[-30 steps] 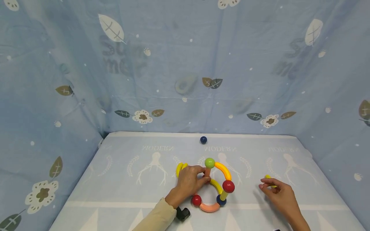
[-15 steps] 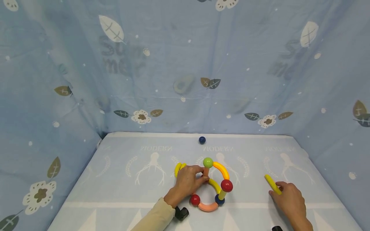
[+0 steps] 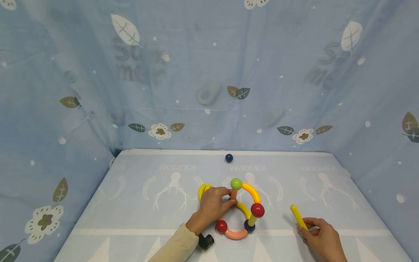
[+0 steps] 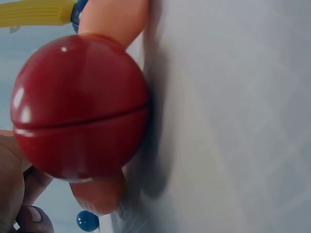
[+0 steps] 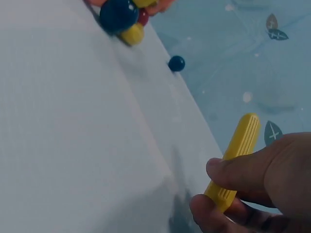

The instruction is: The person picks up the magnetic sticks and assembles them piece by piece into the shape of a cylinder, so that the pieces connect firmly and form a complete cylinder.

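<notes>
My left hand (image 3: 212,205) pinches the upright orange stick (image 3: 234,194) under the green ball (image 3: 236,183) of a ball-and-stick structure. A curved orange-yellow piece (image 3: 252,193) joins the green ball to a raised red ball (image 3: 257,210), which stands on a yellow stick above a blue ball (image 3: 249,226). Low at the left is another red ball (image 3: 221,226), large in the left wrist view (image 4: 80,107). Off to the right, my right hand (image 3: 322,238) holds a yellow stick (image 3: 298,217) between thumb and fingers; the right wrist view shows the ribbed stick (image 5: 238,150) tilted.
A loose dark blue ball (image 3: 229,158) lies near the table's back edge. Yellow curved pieces (image 3: 202,191) lie just beyond my left hand. A black object (image 3: 206,241) is beside my left wrist. Patterned blue cloth (image 3: 209,72) hangs behind the table.
My right hand has taken up the yellow stick and moved it slightly left and nearer, its tilt now steeper. My left hand keeps its hold on the structure.
</notes>
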### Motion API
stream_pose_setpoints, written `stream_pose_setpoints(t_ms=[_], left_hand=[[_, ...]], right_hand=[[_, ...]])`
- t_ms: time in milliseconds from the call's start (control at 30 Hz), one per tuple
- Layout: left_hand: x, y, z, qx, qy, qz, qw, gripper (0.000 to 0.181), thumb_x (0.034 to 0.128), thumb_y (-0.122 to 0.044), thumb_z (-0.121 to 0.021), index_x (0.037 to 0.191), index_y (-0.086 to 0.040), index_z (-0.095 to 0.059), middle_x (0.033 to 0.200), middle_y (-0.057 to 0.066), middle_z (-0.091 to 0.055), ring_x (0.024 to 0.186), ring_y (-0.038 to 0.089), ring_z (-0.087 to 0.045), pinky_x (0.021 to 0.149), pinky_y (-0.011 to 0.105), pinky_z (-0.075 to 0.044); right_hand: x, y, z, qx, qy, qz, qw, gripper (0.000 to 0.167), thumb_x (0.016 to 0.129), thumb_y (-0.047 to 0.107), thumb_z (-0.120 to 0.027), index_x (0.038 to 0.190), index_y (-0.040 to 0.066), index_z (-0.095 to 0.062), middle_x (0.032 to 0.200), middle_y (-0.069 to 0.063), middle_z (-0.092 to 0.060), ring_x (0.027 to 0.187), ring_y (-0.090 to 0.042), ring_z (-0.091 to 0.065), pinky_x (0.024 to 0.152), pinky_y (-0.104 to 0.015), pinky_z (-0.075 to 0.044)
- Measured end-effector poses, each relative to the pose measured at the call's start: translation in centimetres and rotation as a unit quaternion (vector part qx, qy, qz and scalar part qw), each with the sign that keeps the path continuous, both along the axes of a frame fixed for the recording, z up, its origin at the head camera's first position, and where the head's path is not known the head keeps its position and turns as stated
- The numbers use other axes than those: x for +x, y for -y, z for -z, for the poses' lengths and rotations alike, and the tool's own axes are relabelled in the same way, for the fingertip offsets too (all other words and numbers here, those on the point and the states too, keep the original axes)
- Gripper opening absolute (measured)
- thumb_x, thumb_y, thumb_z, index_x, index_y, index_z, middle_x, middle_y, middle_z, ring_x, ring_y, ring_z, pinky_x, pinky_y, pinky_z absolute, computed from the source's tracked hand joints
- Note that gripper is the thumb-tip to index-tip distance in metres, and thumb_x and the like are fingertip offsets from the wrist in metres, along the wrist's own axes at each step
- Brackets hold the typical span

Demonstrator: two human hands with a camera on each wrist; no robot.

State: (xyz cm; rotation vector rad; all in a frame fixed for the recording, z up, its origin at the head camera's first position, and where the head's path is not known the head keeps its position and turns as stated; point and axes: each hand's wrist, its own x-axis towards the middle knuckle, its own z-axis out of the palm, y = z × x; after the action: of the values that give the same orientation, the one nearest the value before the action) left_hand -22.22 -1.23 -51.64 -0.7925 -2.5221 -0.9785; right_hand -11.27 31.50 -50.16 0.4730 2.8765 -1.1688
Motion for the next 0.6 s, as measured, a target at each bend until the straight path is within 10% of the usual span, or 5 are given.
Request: stream_pose_setpoints(t_ms=[333,600], left_hand=[[-0.2,0.0,0.1,-0.006,-0.006,0.000,1.0000,0.026,0.0790,-0.033,-0.083,0.099,-0.017,-0.078,0.082,-0.010,-0.070,0.066,0.007,-0.061,0.058,0.015,-0.041],[0.0,0.0,0.0,-0.008,0.003,-0.005,1.0000,0.026,0.0796,-0.033,-0.083,0.100,-0.017,-0.078,0.084,-0.009,-0.071,0.072,0.009,-0.065,0.062,0.018,-0.046]], right_hand=[[1.3,4.7,-0.9,-0.108,0.020,-0.096,0.9892,0.033,0.076,0.014,-0.084,0.103,0.000,-0.070,0.088,-0.004,-0.065,0.069,-0.017,-0.062,0.059,-0.027,-0.052],[1.3,8.7,-0.4,-0.204,0.035,-0.288,0.9350,0.029,0.083,0.025,-0.080,0.104,0.007,-0.072,0.088,-0.001,-0.064,0.067,-0.015,-0.059,0.056,-0.024,-0.046]])
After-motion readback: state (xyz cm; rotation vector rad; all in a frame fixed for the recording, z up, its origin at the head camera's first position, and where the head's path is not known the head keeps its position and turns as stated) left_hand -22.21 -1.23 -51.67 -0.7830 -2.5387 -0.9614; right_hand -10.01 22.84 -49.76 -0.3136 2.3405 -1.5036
